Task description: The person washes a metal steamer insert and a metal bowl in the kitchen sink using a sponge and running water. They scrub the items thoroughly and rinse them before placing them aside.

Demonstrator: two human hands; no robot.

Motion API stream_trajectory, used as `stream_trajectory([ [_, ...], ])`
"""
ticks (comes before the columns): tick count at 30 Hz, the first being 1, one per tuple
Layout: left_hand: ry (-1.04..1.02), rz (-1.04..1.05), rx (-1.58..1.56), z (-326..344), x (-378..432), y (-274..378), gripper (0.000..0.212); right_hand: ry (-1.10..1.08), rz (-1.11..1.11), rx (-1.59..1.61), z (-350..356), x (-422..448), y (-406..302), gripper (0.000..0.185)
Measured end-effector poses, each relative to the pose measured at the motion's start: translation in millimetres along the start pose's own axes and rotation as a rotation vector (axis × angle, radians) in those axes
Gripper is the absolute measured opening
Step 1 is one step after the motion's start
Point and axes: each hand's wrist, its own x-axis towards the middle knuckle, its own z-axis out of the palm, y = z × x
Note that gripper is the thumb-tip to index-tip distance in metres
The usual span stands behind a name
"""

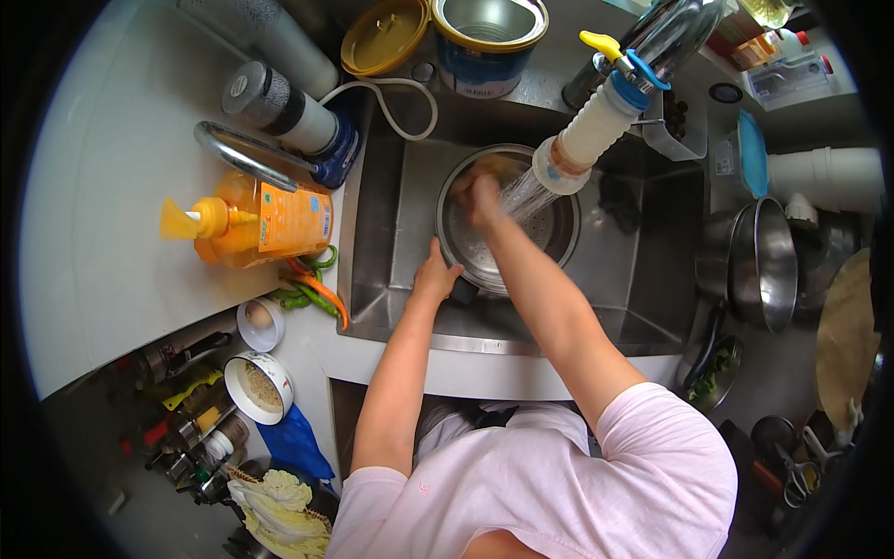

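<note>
A round stainless steel pan (pixel 454 249) with small perforations inside it stands in the metal sink (pixel 380 279). My left hand (pixel 436 274) rests at the pan's near left rim, fingers spread, beside a dark handle (pixel 462 292). Inside the pan, my right hand (pixel 478 195) is motion-blurred against a yellowish-brown thing (pixel 499 166) that I cannot identify; whether the fingers grip it is unclear. Water sprays from the ribbed faucet extension (pixel 594 133) into the pan, just right of my right hand.
An orange soap bottle (pixel 293 216) and several peppers (pixel 314 283) lie left of the sink. Behind it stands an open tin (pixel 489 63). Steel bowls (pixel 765 265) are at the right. A bowl of grain-like food (pixel 262 391) and cabbage (pixel 283 506) sit at lower left.
</note>
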Motion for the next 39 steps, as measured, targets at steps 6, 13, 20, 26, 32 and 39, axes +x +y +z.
stream_trajectory([
  [6, -0.027, -0.058, -0.120, -11.0, -11.5, 9.8, 0.076, -0.781, -0.054, -1.443, -104.9, -59.2, 11.3, 0.039],
  [13, -0.021, -0.077, -0.032, -4.2, -0.2, 6.1, 0.076, -0.183, -0.358, -1.788, -114.4, -14.6, -29.5, 0.032],
  [20, 0.004, -0.025, -0.053, -3.5, -1.6, 1.5, 0.068, -0.684, -1.064, -1.706, -68.8, -21.5, 23.1, 0.042],
  [26, 0.072, -0.039, 0.010, 3.2, 5.6, -8.3, 0.070, -0.385, -0.459, -1.843, -112.1, 22.7, 6.6, 0.051],
  [32, 0.031, -0.019, 0.002, -0.6, 2.3, -3.3, 0.070, -0.630, -0.430, -1.832, -68.4, -61.3, 12.0, 0.057],
  [39, 0.010, -0.062, -0.022, -7.3, 1.1, 4.1, 0.063, -0.175, -0.796, -2.192, -142.7, 45.3, -0.9, 0.034],
])
